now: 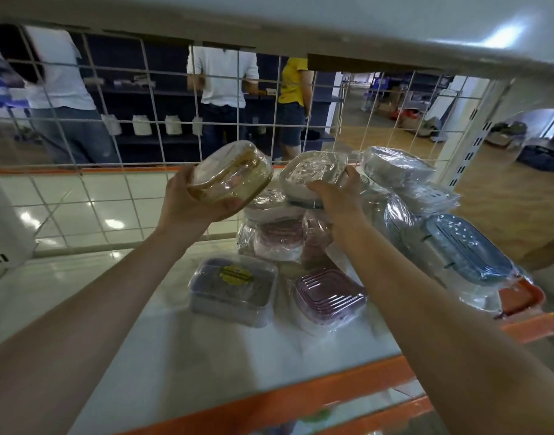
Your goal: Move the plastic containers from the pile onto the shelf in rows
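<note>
My left hand [187, 199] grips a clear container with a brownish rim [230, 175], tilted and lifted above the white shelf [225, 353]. My right hand [338, 196] grips a wrapped white container [313, 174] on top of the pile [282, 233] at the back of the shelf. In front of the pile stand a grey container with a yellow sticker [233, 287] and a pink-lidded one [330, 296]. To the right lie wrapped blue-lidded containers [467, 252] and grey ones [398, 167].
A white wire grid [118, 146] closes the back of the shelf. An orange edge [300, 400] runs along the front. A white post [476, 133] stands at the right. An orange-lidded container [520, 296] sits at the right edge. Several people stand beyond the grid.
</note>
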